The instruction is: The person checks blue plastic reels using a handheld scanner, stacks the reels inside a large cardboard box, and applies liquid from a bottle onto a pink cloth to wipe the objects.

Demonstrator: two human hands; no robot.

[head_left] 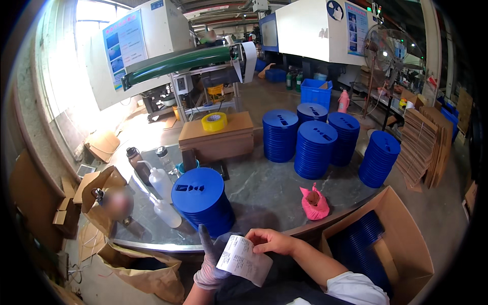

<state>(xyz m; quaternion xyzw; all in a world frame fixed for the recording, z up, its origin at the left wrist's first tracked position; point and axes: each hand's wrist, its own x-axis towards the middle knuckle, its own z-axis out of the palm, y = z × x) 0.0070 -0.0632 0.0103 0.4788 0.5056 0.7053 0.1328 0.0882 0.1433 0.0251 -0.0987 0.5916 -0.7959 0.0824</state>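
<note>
A roll of white printed labels (245, 261) is held low in front of me, near the table's front edge. My left hand (209, 269), in a grey-and-white glove, grips it from the left with one finger stretched upward; the other fingers are partly hidden behind the roll. Bare and closed, my right hand (270, 241) pinches the upper right edge of the labels. Just beyond the left hand stands a tall stack of blue slotted discs (199, 190) on the dark table (254, 190).
Several more blue disc stacks (315, 147) stand at the right back. A pink bag (315, 204) lies near an open carton (406, 244) with blue discs inside. Plastic squeeze bottles (166, 213) are at left. Yellow tape (214, 121) rests on cardboard (218, 140). A conveyor (183, 62) is behind.
</note>
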